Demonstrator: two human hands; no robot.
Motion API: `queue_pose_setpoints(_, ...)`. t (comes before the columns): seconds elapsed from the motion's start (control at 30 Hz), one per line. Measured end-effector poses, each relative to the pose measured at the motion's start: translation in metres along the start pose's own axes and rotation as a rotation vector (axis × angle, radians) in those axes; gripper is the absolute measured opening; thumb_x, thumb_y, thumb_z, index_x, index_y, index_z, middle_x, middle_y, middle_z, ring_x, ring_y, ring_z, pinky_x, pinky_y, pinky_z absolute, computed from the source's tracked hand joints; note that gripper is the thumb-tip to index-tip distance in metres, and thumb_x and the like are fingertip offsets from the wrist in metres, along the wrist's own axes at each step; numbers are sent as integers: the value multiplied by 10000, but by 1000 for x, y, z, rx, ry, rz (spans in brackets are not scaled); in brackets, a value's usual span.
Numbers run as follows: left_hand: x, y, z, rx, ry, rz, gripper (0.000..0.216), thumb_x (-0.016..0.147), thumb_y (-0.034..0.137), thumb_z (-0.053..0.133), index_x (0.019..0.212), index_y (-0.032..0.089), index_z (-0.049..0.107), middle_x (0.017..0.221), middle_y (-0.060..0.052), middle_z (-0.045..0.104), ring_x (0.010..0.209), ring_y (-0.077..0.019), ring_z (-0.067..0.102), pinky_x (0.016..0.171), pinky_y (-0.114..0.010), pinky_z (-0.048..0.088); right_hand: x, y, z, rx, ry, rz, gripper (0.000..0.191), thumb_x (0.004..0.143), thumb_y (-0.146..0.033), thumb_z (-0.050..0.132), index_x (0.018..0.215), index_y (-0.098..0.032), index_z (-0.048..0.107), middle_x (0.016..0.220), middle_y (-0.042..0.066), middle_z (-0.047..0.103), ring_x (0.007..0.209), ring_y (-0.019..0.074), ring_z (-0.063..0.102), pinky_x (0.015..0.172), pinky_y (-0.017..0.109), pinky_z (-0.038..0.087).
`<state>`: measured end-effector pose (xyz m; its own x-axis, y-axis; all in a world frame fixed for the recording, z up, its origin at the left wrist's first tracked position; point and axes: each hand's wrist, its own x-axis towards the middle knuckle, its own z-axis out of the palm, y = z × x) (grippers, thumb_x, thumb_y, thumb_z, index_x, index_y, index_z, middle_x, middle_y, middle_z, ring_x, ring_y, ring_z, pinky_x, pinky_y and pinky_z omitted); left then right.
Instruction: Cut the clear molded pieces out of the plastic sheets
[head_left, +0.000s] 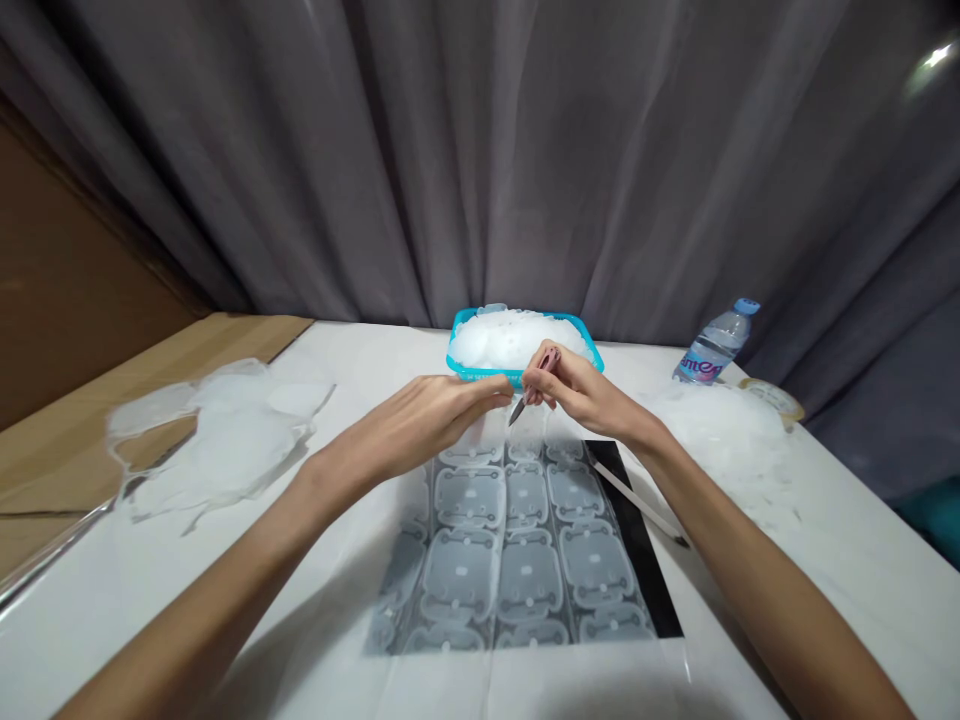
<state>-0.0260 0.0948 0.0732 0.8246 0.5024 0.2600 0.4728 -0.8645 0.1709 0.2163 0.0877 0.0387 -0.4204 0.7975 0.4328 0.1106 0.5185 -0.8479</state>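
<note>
My right hand (577, 385) is closed around pink tweezers (531, 390), their tip pointing down-left at the far edge of a translucent sheet of die-cut film shapes (517, 540). The sheet lies on a black mat (637, 530) in the middle of the white table (150, 590). My left hand (442, 415) is pinched shut at the sheet's far edge, just left of the tweezer tip; what its fingertips hold is too small to make out. A teal basket (592, 350) heaped with clear film pieces stands right behind both hands.
A pile of clear film scraps (217, 440) lies at the left, another pile (720, 430) at the right. A water bottle (716, 345) and a tape roll (780, 400) stand at the far right. A thin white stick (637, 500) rests on the mat. Grey curtain behind.
</note>
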Motion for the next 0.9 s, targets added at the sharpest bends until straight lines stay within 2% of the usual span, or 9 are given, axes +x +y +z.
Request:
queue_pose_setpoints(0.23, 0, -2, 1, -13, -7, 13, 289, 1045, 152, 420, 1206, 230, 647, 1044, -34, 795, 808, -188, 744, 675, -271, 458, -1, 5, 1, 65, -67, 19, 339, 1046, -541, 545, 963, -213, 557, 857, 6, 626, 745, 144, 597, 674, 297, 498)
queue_pose_setpoints(0.5, 1, 1, -1, 14, 4, -9, 303, 1052, 158, 408, 1237, 224, 638, 1018, -35, 800, 780, -192, 737, 654, -265, 440, -1, 7, 6, 49, -46, 20, 363, 1036, -559, 553, 936, -211, 556, 857, -3, 595, 757, 135, 617, 693, 293, 497)
queue_pose_setpoints(0.7, 1, -1, 1, 27, 0, -23, 319, 1074, 197, 390, 1256, 207, 652, 921, -49, 778, 712, -184, 706, 628, -265, 415, -1, 7, 6, 38, -40, 12, 377, 1026, -571, 563, 912, -212, 545, 853, -7, 579, 733, 128, 604, 697, 295, 506)
queue_pose_setpoints(0.9, 1, -2, -2, 2, 11, -22, 316, 1073, 204, 392, 1252, 217, 652, 941, -42, 782, 690, -181, 696, 618, -268, 413, -2, 7, 7, 72, -74, 24, 370, 1037, -563, 547, 924, -211, 546, 874, 5, 610, 761, 137, 602, 676, 289, 492)
